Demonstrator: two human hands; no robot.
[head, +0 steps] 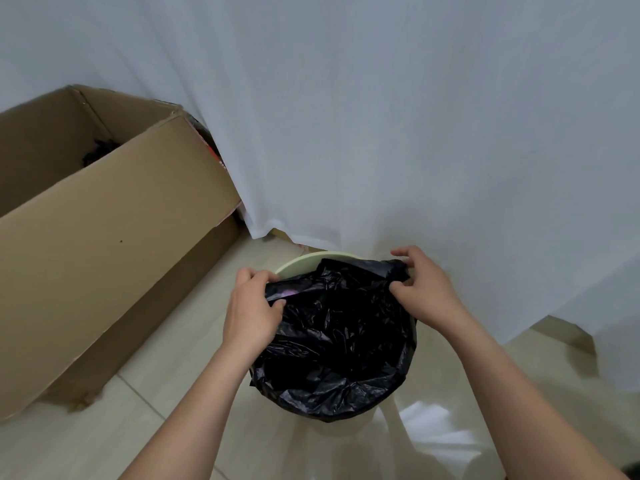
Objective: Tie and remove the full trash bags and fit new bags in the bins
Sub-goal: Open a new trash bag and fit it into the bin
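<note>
A round pale bin [298,263] stands on the floor below me, against a white curtain. A black trash bag [339,341] lines it, folded over the near rim and the right side, while the far left rim shows bare. My left hand [251,313] pinches the bag's edge at the bin's left side. My right hand [420,289] pinches the bag's edge at the far right rim. The bag's inside is dark and I cannot see what it holds.
A large open cardboard box [114,230] stands at the left, with something black [100,152] inside it. A white curtain [381,116] hangs behind and to the right of the bin. The floor [166,393] is pale tile.
</note>
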